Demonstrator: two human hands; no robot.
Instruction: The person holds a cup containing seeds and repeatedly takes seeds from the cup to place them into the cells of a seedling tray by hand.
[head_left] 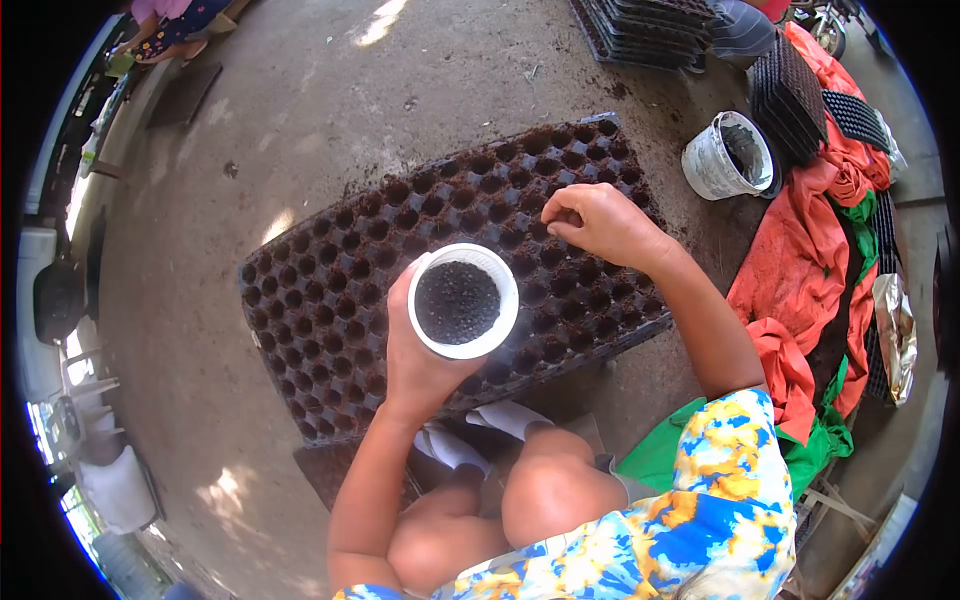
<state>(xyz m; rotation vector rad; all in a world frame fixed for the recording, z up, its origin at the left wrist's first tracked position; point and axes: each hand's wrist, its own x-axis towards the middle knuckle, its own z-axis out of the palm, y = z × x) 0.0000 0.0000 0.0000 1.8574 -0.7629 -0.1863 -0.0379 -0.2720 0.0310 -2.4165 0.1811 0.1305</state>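
My left hand [425, 365] is wrapped round a white plastic cup [475, 256], held above the seedling trays. Small dark round seeds [457, 305] fill much of the cup. To its right, my right hand [603, 226] hovers over the trays with its fingers curled and thumb and fingertips pinched together. Whatever may be between those fingertips is too small to make out. Below both hands lie black seedling trays [345, 268], their many round cells lined with dark brown soil.
A soil-smeared white bucket [712, 165] stands at the right. Stacked trays [640, 35] rise at the back, beside a person's leg [742, 32]. Red sheeting [790, 265] and green sheeting [660, 445] lie to the right. Another person [178, 22] sits at the far left.
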